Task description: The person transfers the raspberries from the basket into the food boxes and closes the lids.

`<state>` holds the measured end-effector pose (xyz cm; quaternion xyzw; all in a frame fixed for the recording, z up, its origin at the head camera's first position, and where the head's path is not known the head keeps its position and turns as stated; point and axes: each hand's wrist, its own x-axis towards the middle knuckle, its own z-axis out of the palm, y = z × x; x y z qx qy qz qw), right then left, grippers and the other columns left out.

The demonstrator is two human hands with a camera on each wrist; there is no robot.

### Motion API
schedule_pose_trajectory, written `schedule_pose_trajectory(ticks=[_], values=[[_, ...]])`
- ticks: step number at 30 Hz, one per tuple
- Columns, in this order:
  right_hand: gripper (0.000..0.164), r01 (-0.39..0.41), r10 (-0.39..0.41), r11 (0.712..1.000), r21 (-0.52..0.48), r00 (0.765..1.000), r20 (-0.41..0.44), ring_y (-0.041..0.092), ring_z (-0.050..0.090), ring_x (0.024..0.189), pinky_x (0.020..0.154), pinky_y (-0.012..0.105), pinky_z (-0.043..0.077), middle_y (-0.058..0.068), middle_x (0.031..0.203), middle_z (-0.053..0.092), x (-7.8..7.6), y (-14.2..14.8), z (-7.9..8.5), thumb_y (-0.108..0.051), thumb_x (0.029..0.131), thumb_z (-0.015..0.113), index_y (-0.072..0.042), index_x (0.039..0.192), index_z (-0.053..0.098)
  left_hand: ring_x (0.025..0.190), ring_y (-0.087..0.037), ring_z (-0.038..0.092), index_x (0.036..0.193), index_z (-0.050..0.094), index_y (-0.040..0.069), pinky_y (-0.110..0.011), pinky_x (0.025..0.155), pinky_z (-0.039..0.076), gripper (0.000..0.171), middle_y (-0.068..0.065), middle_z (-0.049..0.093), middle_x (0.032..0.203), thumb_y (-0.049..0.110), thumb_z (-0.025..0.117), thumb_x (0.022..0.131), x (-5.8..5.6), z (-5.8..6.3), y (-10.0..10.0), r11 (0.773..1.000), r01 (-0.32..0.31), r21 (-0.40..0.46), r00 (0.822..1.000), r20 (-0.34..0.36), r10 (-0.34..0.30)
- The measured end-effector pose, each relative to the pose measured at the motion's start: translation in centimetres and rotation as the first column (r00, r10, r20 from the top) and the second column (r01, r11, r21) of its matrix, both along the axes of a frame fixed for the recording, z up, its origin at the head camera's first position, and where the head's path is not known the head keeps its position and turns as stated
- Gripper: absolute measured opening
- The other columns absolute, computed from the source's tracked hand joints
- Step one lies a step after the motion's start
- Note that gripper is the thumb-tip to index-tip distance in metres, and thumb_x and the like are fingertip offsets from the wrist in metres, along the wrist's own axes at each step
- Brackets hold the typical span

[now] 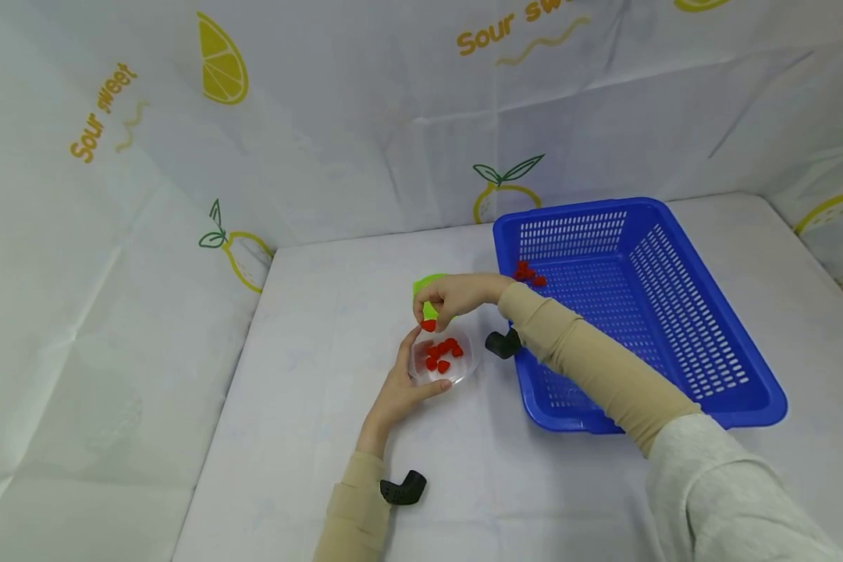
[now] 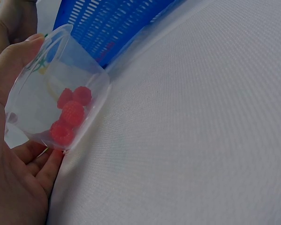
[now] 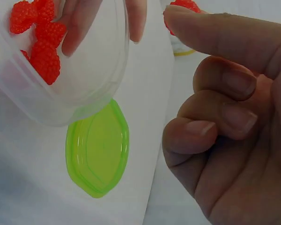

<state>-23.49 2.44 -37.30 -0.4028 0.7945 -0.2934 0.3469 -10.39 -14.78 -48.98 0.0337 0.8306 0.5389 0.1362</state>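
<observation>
My left hand (image 1: 399, 396) grips a clear plastic container (image 2: 35, 101) by its side, thumb at the rim and fingers around it. Several red raspberries (image 2: 72, 113) lie on the container's bottom. Above the far rim, my right hand (image 1: 458, 294) pinches one raspberry (image 3: 180, 8) between thumb and index finger, its other fingers curled in. Just beyond the container is a lime-green lid (image 3: 98, 152), partly hidden by the right hand in the head view.
A large blue plastic basket (image 1: 604, 300) stands to the right, under the right forearm. A few raspberries (image 1: 524, 272) lie in its far left corner. Black wrist devices (image 1: 404, 489) stick out by each forearm. A white cloth printed with lemons (image 1: 223, 66) rises behind the white table.
</observation>
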Motion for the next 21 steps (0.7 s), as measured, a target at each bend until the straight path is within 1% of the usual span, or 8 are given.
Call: schedule_pose_trajectory(ticks=[3, 6, 9, 13, 17, 21], values=[[0.024, -0.010, 0.011, 0.998, 0.057, 1.000, -0.015, 0.013, 0.040, 0.058, 0.055, 0.020, 0.034, -0.003, 0.060, 0.039, 0.1, -0.4, -0.4, -0.007, 0.079, 0.067, -0.014, 0.101, 0.064, 0.143, -0.023, 0.018, 0.140, 0.013, 0.051, -0.060, 0.110, 0.026, 0.094, 0.008, 0.022, 0.154, 0.047, 0.076, 0.071, -0.1, -0.1, 0.0, 1.000, -0.010, -0.012, 1.000, 0.007, 0.010], [0.023, -0.017, 0.020, 0.994, 0.104, 0.999, -0.034, 0.012, 0.039, 0.057, 0.055, 0.019, 0.034, -0.004, 0.061, 0.040, 0.2, -0.7, -0.7, -0.006, 0.079, 0.067, -0.016, 0.099, 0.064, 0.144, -0.022, 0.017, 0.142, 0.013, 0.047, -0.059, 0.112, 0.023, 0.096, 0.008, 0.019, 0.155, 0.048, 0.076, 0.071, -0.1, 0.0, 0.0, 1.000, -0.013, -0.006, 1.000, 0.010, 0.013], [0.023, -0.013, 0.020, 0.990, 0.139, 0.998, -0.052, 0.012, 0.039, 0.058, 0.055, 0.019, 0.034, -0.003, 0.061, 0.039, 0.4, -1.1, -1.0, -0.004, 0.079, 0.066, -0.018, 0.096, 0.063, 0.144, -0.021, 0.017, 0.143, 0.013, 0.045, -0.058, 0.113, 0.022, 0.096, 0.008, 0.019, 0.155, 0.048, 0.076, 0.071, 0.0, 0.0, 0.0, 1.000, -0.013, -0.006, 1.000, 0.007, 0.013], [0.024, 0.003, 0.010, 0.982, 0.187, 0.998, -0.065, 0.013, 0.040, 0.061, 0.054, 0.018, 0.034, -0.002, 0.065, 0.041, 0.7, -1.4, -1.2, -0.002, 0.077, 0.067, -0.018, 0.095, 0.063, 0.144, -0.021, 0.019, 0.142, 0.013, 0.047, -0.058, 0.113, 0.023, 0.094, 0.007, 0.022, 0.154, 0.047, 0.076, 0.071, -0.1, -0.1, -0.1, 1.000, -0.011, -0.010, 1.000, -0.001, 0.011], [0.027, 0.009, 0.006, 0.978, 0.208, 0.998, -0.070, 0.013, 0.039, 0.060, 0.052, 0.018, 0.034, -0.001, 0.067, 0.041, 0.8, -1.6, -1.5, 0.001, 0.075, 0.065, -0.017, 0.094, 0.063, 0.143, -0.021, 0.020, 0.141, 0.014, 0.050, -0.059, 0.112, 0.023, 0.093, 0.006, 0.024, 0.153, 0.048, 0.076, 0.071, -0.2, -0.1, -0.1, 1.000, -0.015, -0.007, 1.000, -0.002, 0.015], [0.028, -0.010, 0.024, 0.978, 0.207, 0.998, -0.064, 0.012, 0.039, 0.059, 0.051, 0.018, 0.033, -0.002, 0.067, 0.041, 0.8, -1.6, -1.9, 0.003, 0.074, 0.064, -0.017, 0.093, 0.063, 0.144, -0.022, 0.020, 0.140, 0.014, 0.051, -0.059, 0.112, 0.022, 0.094, 0.005, 0.024, 0.154, 0.048, 0.077, 0.070, -0.1, -0.1, -0.1, 1.000, -0.016, 0.002, 1.000, 0.003, 0.016]])
